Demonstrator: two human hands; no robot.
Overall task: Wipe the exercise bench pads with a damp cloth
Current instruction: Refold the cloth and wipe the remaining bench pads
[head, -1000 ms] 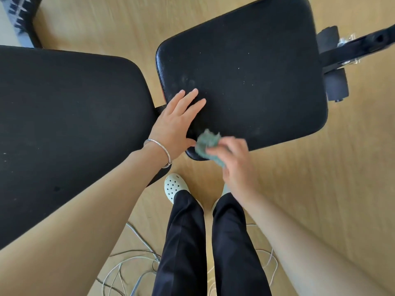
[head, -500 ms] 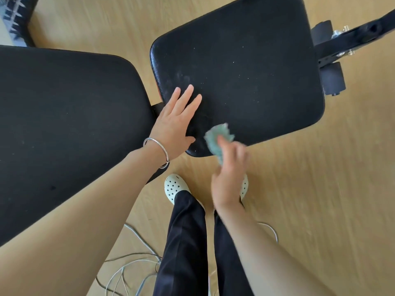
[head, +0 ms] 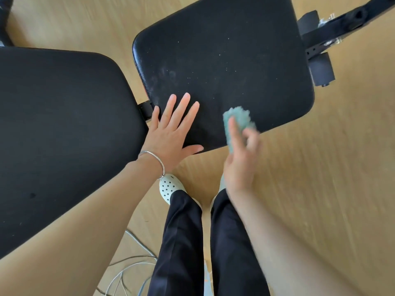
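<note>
Where the cloth (head: pixel 237 119) lies: on the near edge of the bench seat pad (head: pixel 235 56), bunched, its long axis running away from the person.
Right hand (head: pixel 239 167): blurred; fingers (head: pixel 234 133) grasp the cloth, index finger laid over it.
Left hand (head: pixel 171 133): fingers released, straight and spread, flat on the pad's near-left corner, apart from the cloth.
Around: back pad (head: pixel 59 124) to the left; cables (head: pixel 128 268) on the floor.

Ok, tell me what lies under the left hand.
The left hand rests flat on the smaller black pad, near its corner. Dusty smudges and white specks show beyond the fingertips; whatever lies beneath the palm is covered.
</note>
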